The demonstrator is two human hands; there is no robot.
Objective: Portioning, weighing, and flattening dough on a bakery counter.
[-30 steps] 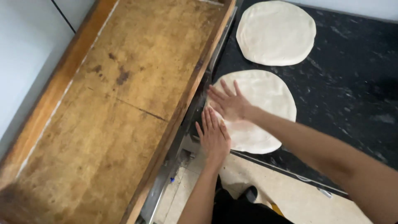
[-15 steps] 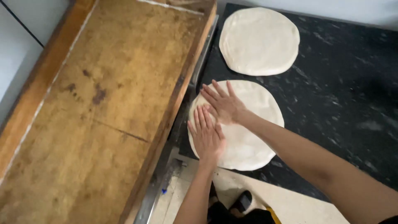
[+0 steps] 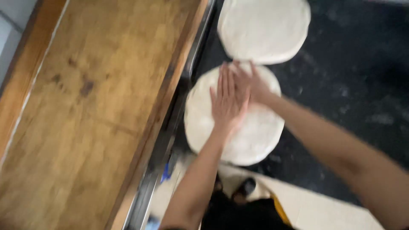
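At frame centre, both flat, released hands, left hand (image 3: pixel 228 102) and right hand (image 3: pixel 251 83), pressed the near dough round (image 3: pixel 234 123) on the dark counter (image 3: pixel 349 98); spreading outward seemingly came next.

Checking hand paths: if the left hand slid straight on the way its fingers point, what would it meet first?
Probably the far dough round, just past the near dough round that the left hand presses.

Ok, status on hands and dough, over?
Left hand and right hand flat, open on near dough round. Second dough round beyond. Nothing in the way.
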